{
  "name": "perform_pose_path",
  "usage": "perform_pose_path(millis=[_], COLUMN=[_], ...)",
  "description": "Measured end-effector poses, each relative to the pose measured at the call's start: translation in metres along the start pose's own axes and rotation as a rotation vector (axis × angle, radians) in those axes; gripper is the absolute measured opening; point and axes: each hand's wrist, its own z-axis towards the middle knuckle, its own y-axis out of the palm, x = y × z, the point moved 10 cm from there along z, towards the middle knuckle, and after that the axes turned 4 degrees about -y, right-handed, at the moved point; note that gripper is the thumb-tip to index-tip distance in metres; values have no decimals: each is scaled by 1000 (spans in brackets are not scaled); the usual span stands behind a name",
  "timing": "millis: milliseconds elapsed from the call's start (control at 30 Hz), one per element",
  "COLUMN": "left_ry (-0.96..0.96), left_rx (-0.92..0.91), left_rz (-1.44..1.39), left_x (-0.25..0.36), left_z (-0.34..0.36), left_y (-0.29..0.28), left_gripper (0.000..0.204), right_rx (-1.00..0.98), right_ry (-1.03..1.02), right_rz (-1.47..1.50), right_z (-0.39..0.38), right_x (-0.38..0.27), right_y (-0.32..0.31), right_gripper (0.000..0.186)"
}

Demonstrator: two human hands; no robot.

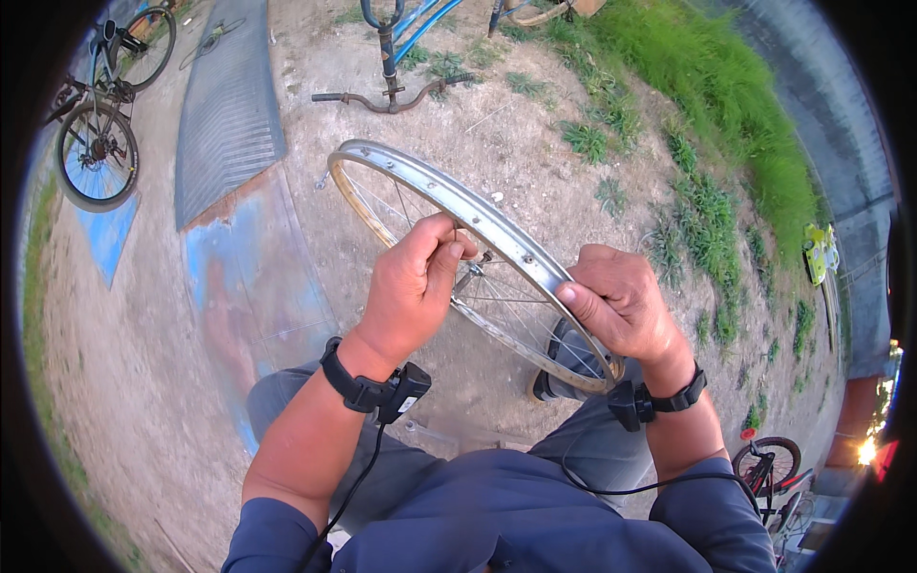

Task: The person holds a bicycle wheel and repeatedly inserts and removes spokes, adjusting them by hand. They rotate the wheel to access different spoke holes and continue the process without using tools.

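A bare bicycle wheel [497, 234] without a tyre is held tilted in front of me, its silvery rim dotted with spoke holes and its far side rust-stained. Thin spokes run to the hub [475, 271]. My right hand [619, 301] grips the near right part of the rim, thumb pressed on its outer face. At the rim's middle, my left hand [413, 277] is closed in a pinch beside the spokes; what its fingertips hold is hidden. Both wrists wear black straps with small boxes and cables.
Beyond the wheel, a blue bicycle frame with rusty handlebars [392, 103] rests on the dirt. Another bicycle [98, 158] stands at the far left, beside a corrugated sheet [229, 124]. Grass [707, 105] grows along the right wall. A further bicycle [769, 463] is at lower right.
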Motion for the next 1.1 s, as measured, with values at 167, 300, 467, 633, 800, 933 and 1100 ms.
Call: perform_pose_path(millis=[167,300,467,633,800,933,1100], left_ry=[-30,81,22,57,138,133,-43], left_rx=[-113,-51,-96,-102,-81,-74,-60], left_rz=[39,44,67,108,117,126,41], left_x=[-5,5,3,7,14,15,-1], left_z=[-4,-3,-4,-3,-1,1,11], left_y=[8,10,14,17,18,17,6], left_gripper=[24,23,22,18,21,20,21], right_rx=[-5,-50,8,65,146,211,228], right_ry=[-30,26,38,109,86,59,48], right_rz=[46,10,-172,-250,-205,-142,-138], right_z=[-8,-4,23,39,37,34,31], right_x=[1,2,-11,-13,-13,-14,-18], right_y=[3,-4,-12,-3,-4,-9,-15], right_gripper=[31,22,31,32,25,24,23])
